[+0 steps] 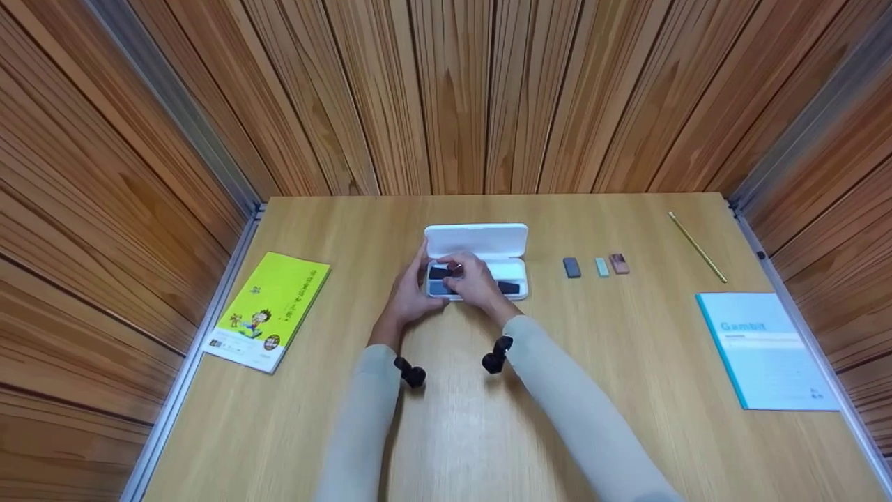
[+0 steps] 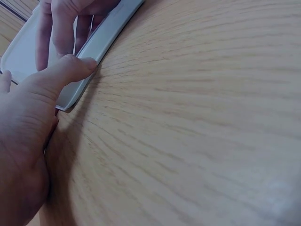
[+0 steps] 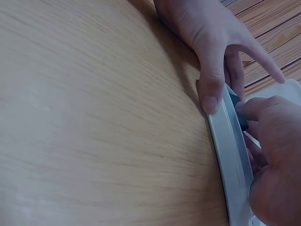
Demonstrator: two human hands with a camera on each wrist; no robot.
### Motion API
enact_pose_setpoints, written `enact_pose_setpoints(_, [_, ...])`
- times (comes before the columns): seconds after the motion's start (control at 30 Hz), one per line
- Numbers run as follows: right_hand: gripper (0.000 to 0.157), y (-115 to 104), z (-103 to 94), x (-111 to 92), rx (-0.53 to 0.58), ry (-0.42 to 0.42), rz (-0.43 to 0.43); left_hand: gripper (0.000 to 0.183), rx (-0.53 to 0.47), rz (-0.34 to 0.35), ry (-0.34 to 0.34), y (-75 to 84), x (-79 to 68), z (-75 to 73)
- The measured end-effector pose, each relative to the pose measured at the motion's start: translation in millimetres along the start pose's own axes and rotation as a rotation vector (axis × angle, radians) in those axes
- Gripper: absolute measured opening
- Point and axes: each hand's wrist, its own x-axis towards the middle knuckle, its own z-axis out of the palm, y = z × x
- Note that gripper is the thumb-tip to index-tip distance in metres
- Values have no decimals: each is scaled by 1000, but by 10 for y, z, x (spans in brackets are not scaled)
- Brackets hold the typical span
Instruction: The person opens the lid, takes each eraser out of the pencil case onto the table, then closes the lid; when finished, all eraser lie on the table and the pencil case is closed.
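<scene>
A white pencil case [image 1: 525, 277] lies on the table with its hinged lid [image 1: 477, 240] raised at the back. My left hand [image 1: 411, 291] grips its left end, thumb on the front wall and fingers along the side. Inside the case, my right hand [image 1: 474, 280] has its fingers bent down at the left part. In the right wrist view its thumb and fingers pinch a dark rectangular block [image 3: 239, 113], partly hidden by the hand. Another black block [image 1: 509, 287] lies at the right inside the case, and a grey-blue one [image 1: 437, 288] at the front left.
Right of the case lie a dark grey eraser-like block [image 1: 571, 268], a light teal one [image 1: 601, 267] and a brownish-pink one [image 1: 619, 263]. Farther right are a gold pencil [image 1: 697, 247] and a light blue notebook [image 1: 773, 355]. A yellow-green booklet [image 1: 272, 310] lies at left.
</scene>
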Motion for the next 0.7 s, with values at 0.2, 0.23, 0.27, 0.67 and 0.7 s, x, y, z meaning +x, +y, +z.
enact_pose_setpoints(0.2, [43, -64, -20, -4, 4, -53, 78, 131, 12, 18, 6, -18, 5, 16])
enact_pose_setpoints(0.23, [43, -69, -24, -3, 4, -64, 83, 131, 11, 22, 6, -21, 3, 13])
enact_pose_setpoints(0.27, [43, -73, -30, -2, 2, -75, 83, 131, 10, 26, 6, -26, 0, 12])
enact_pose_setpoints(0.67, [38, 123, -13, 130, 26, -115, 65, 131, 1, 51, 2, -38, 10, 0])
enact_pose_setpoints(0.7, [37, 133, -12, 135, 23, -112, 62, 130, 3, 46, 4, -37, 10, 0])
